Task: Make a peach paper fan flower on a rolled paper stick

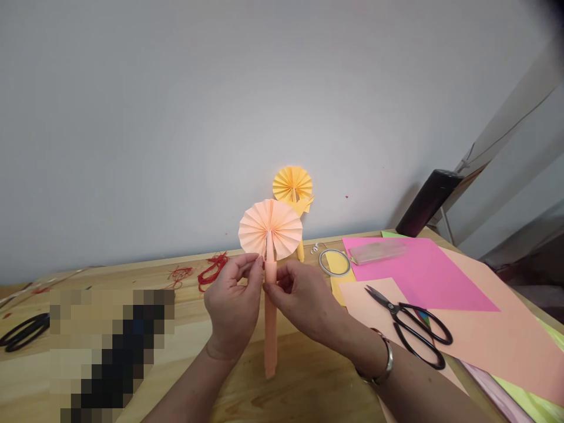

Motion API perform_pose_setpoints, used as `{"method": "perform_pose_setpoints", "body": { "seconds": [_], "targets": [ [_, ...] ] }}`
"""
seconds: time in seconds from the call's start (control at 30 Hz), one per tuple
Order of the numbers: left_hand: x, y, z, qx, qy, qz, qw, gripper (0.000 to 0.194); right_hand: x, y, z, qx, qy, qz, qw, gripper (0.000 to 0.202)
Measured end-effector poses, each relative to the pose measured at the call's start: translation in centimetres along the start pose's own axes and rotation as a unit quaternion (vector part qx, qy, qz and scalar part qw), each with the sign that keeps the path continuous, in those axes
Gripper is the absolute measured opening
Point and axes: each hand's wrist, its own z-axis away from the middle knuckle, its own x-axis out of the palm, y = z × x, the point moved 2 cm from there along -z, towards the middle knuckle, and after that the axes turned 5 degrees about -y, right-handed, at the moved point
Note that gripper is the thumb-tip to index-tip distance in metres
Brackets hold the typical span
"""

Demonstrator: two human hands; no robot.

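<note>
A peach paper fan (270, 226) with a round pleated head stands upright on a long flat peach handle (271, 329). My left hand (235, 299) is closed at the left edge of the handle, thumb and forefinger pinched just below the pleats. On the other side, my right hand (304, 296) is closed on the handle, its thumb lying across the front and the other fingers partly hidden behind. Behind the peach fan, a yellow pleated fan (292, 182) leans against the wall, its lower part partly covered by the peach one.
Black-handled scissors (420, 329) lie on peach and pink paper (440, 273) at right. A tape ring (335, 262) rests on yellow paper. Red cord (214, 270) lies behind my left hand. A black cylinder (429, 202) leans at back right; other scissors (26, 332) lie far left beside a pixelated area.
</note>
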Motion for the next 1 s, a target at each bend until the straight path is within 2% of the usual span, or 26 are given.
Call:
{"method": "perform_pose_setpoints", "body": {
  "seconds": [0.4,0.6,0.93,1.0],
  "targets": [
    [-0.37,0.27,-0.18,0.048,0.024,-0.077,0.996,0.010,0.06,0.29,0.09,0.001,-0.002,-0.002,1.000,0.019],
    [-0.44,0.31,-0.21,0.058,0.016,-0.082,0.995,0.011,0.05,0.35,0.02,0.007,0.001,-0.008,1.000,0.020],
    [-0.48,0.60,-0.02,0.044,-0.001,-0.067,0.997,0.014,-0.06,0.55,-0.15,0.009,-0.002,-0.058,0.998,0.020],
    [-0.46,0.56,-0.09,0.013,-0.006,-0.039,0.999,0.011,0.00,0.58,-0.14,0.011,-0.003,-0.062,0.998,0.019]
  ]
}}
